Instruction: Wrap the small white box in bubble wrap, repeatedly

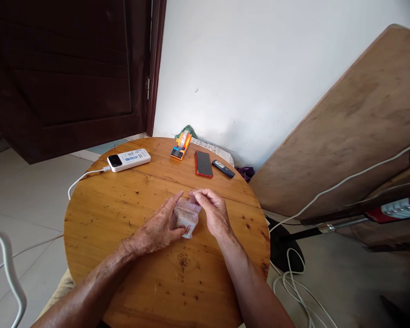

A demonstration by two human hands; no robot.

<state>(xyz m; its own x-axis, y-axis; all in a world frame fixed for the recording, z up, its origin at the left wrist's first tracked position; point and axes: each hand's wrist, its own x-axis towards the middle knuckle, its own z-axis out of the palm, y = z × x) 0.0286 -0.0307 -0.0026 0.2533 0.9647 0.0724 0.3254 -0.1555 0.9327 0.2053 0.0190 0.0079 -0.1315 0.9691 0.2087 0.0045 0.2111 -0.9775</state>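
Note:
A small box-shaped packet (187, 217) in clear, pinkish plastic wrap sits over the middle of the round wooden table. My left hand (162, 223) grips it from the left side, with the thumb across its near end and the fingers behind it. At the packet's far right corner, the thumb and forefinger of my right hand (214, 212) are pinched together on the edge of the plastic wrap (194, 206). What is inside the wrap is blurred; pale sides with some faint marks show through.
On the wooden table (99, 228) lie a white power bank (131, 159) with a cable, an orange tape dispenser (181, 145), a red-edged phone (204, 164) and a dark blue handheld device (223, 168). A wooden board (348, 123) leans at right, with loose white cable (294, 278) on the floor.

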